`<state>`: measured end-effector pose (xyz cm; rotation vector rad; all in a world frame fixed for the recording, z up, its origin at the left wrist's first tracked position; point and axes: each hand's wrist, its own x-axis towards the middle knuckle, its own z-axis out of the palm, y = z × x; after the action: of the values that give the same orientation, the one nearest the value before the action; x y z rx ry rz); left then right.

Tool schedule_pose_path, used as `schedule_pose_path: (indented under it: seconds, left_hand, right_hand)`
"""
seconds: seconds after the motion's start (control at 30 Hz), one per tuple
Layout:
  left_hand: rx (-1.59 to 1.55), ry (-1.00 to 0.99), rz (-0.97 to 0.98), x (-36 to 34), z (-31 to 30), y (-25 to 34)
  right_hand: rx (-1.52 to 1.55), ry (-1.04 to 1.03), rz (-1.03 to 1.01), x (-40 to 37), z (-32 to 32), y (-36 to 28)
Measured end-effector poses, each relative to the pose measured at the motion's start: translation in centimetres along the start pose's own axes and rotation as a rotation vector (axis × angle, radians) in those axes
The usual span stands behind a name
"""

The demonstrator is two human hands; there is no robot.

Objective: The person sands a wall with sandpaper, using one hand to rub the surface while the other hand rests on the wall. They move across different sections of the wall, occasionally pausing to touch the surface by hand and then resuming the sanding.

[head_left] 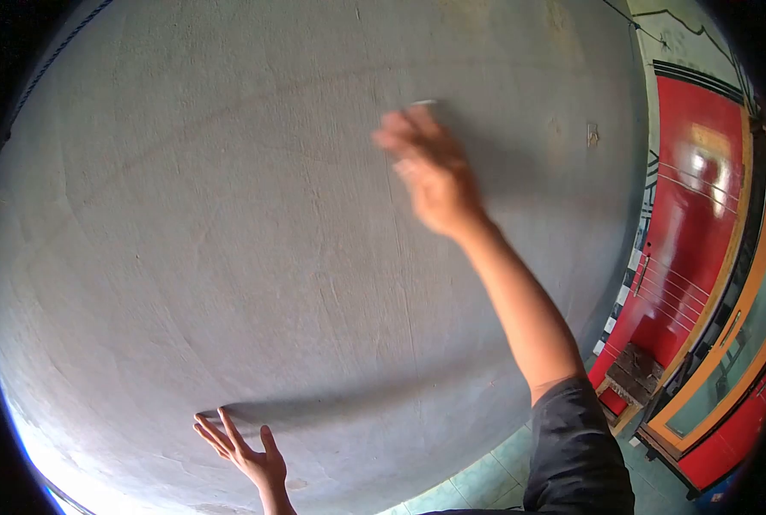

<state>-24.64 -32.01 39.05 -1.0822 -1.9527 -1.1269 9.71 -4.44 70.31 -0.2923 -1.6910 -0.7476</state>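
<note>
A grey plastered wall (254, 215) fills most of the view, with fine vertical ridges and faint streaks. My right hand (430, 167) is raised high against it, smeared by motion, with the fingers pressed together toward the surface. A small pale edge (424, 103) shows just past its fingertips, and I cannot tell what this thing is. Lower left, my left hand (250, 455) is spread, its fingertips right at the wall and nothing in it. A dark sleeve covers my right upper arm.
On the right stand a red door panel (692, 172) and an orange-framed glass cabinet (726, 369). A small wooden stool (632, 378) sits in front. Greenish floor tiles (486, 476) run below the wall. A small fixture (592, 136) is on the wall.
</note>
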Motion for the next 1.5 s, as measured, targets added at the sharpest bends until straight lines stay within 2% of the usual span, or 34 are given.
schedule_pose_path:
  seconds: [0.03,0.07,0.1,0.17,0.23,0.3,0.37,0.47,0.57,0.67,0.77,0.83,0.87,0.93,1.03,1.07,1.13,1.17,1.23,1.27,1.3,1.37,1.43,1.5]
  left_hand:
    - [0.009,-0.012,-0.015,-0.1,0.0,0.1]
    - [0.006,-0.012,-0.017,-0.1,-0.1,0.3]
    - [0.001,-0.014,-0.018,-0.1,-0.1,0.5]
    - [-0.009,-0.019,-0.017,-0.4,-0.1,0.8]
    - [-0.022,-0.021,-0.013,-0.6,0.0,1.2]
    - [-0.023,-0.050,-0.015,-0.3,-0.6,2.2]
    - [-0.008,-0.073,0.003,0.2,-1.8,4.4]
    - [0.034,-0.114,0.047,1.2,-3.4,6.3]
    - [0.007,-0.183,0.091,2.3,-6.5,8.2]
    - [-0.041,-0.272,0.108,3.5,-9.2,8.4]
    - [-0.024,-0.320,0.067,3.0,-7.2,4.5]
    - [-0.028,-0.290,0.035,1.3,-3.1,0.5]
    - [-0.035,-0.255,0.020,0.3,-1.2,-1.5]
    - [-0.077,-0.211,-0.056,-1.1,1.3,-4.7]
    - [-0.083,-0.152,-0.071,-1.1,1.1,-9.1]
    - [-0.082,-0.148,-0.060,-1.0,2.4,-11.0]
    - [-0.072,-0.118,-0.048,-0.1,-0.2,-12.7]
    - [-0.071,-0.106,-0.054,-0.1,-1.2,-13.9]
    - [-0.062,-0.087,-0.076,0.8,-2.5,-16.2]
    - [-0.059,-0.074,-0.093,1.0,-2.9,-17.5]
    - [-0.060,-0.068,-0.109,1.1,-2.7,-18.9]
    - [-0.052,-0.065,-0.126,1.2,-3.0,-21.1]
    - [-0.055,-0.090,-0.095,1.4,-3.6,-22.6]
    - [-0.036,-0.107,-0.048,1.4,-4.2,-24.2]
  right_hand:
    - [-0.014,0.092,0.033,-1.2,-0.9,3.2]
    - [-0.030,0.156,0.154,-2.9,-2.0,6.1]
    - [-0.109,0.204,0.329,-4.2,-3.1,8.6]
    - [-0.011,0.331,0.786,-7.2,-5.4,12.8]
    - [-0.023,0.423,1.108,-8.8,-7.0,12.3]
    - [-0.058,0.366,1.025,-11.3,-6.5,11.0]
    - [-0.064,0.329,0.925,-12.9,-5.9,7.5]
    - [-0.036,0.185,0.705,-16.0,-3.8,-2.8]
    - [0.201,0.021,0.735,-19.3,-4.4,-14.7]
    - [0.458,0.053,1.041,-20.9,-6.9,-23.7]
    - [0.485,0.154,1.426,-25.5,-6.2,-27.1]
    - [0.225,0.089,1.428,-29.3,-5.1,-25.7]
    - [0.111,0.238,1.306,-31.0,-3.8,-24.4]
    - [-0.001,0.290,1.387,-32.2,-3.1,-22.8]
    - [0.110,0.533,1.435,-29.5,-0.5,-23.6]
    - [0.100,0.538,1.369,-28.9,1.9,-24.2]
    - [0.109,0.565,1.239,-24.3,4.1,-26.8]
    - [0.007,0.469,1.123,-22.3,5.3,-28.3]
    - [0.115,0.354,1.075,-19.7,7.9,-32.6]
    - [0.076,0.207,0.974,-18.7,9.0,-34.8]
    - [0.162,0.205,0.889,-18.9,11.0,-36.9]
    - [0.200,0.088,0.544,-19.2,12.4,-38.8]
    - [0.115,0.131,0.614,-19.5,13.0,-38.7]
    - [0.103,0.235,0.885,-19.6,13.0,-38.3]
